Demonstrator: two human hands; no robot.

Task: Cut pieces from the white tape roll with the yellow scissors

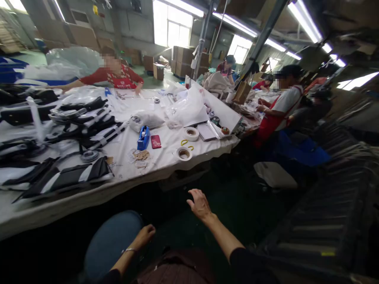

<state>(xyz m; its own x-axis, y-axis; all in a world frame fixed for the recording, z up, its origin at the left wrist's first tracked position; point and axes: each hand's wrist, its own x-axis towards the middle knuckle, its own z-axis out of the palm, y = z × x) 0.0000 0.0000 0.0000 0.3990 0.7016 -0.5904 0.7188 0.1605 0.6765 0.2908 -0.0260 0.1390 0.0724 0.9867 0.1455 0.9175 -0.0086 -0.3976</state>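
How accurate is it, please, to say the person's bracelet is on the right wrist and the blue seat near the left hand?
Wrong wrist: the head view shows the bracelet on the left one. The blue seat is near the left hand.

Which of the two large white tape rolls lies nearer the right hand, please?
The front roll, close to the near edge of the table, is nearer the right hand; the other roll lies farther back.

Fluorescent tube [304, 21] glaring between 1 and 2 o'clock; window [172, 24] blown out at 12. Floor [174, 223] near-black at 6. Edges stretched, smeared at 4.
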